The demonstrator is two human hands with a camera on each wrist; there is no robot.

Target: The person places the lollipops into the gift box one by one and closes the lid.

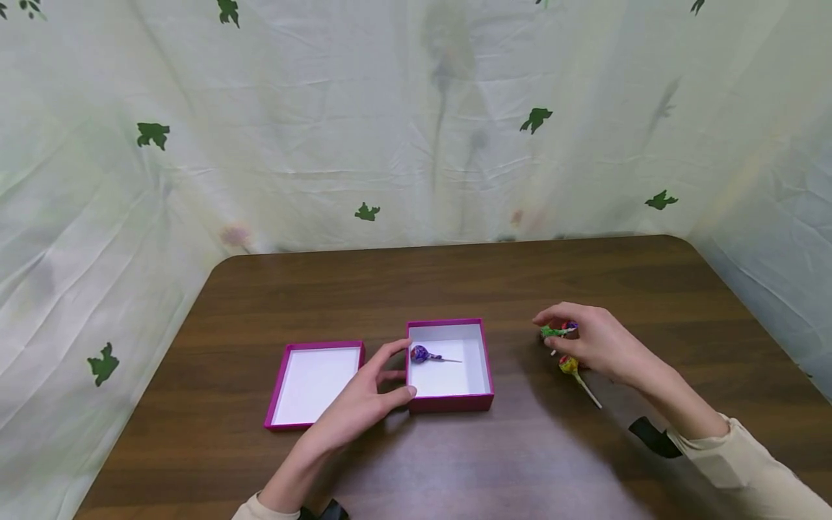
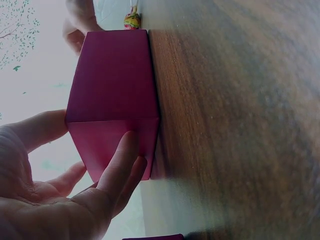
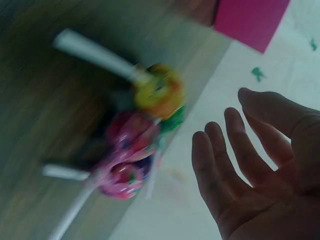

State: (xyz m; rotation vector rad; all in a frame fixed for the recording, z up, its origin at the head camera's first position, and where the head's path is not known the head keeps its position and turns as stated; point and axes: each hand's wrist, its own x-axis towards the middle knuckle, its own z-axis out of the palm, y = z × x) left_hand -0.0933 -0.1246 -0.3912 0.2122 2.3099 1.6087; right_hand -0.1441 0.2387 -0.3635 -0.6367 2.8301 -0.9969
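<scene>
A magenta box [image 1: 451, 404] with a white inside stands uncovered in mid-table. One purple-wrapped lollipop [image 1: 420, 354] lies in it, its stick toward the right. My left hand [image 1: 364, 393] holds the box's left side: thumb and forefinger at the rim, other fingers against the outer wall [image 2: 107, 145]. Over a small group of lollipops on the right is my right hand [image 1: 594, 339], fingers spread and nothing in its grasp. There, a green lollipop [image 1: 555, 331], a yellow lollipop [image 3: 162, 92] and a pink lollipop [image 3: 130, 135] lie close together.
The box's shallow lid [image 1: 312, 386] lies with its white inside up, left of the box. A brown wooden table [image 1: 364, 289] carries everything. Behind it and at its sides hangs a pale curtain [image 1: 292, 144] with green leaf shapes.
</scene>
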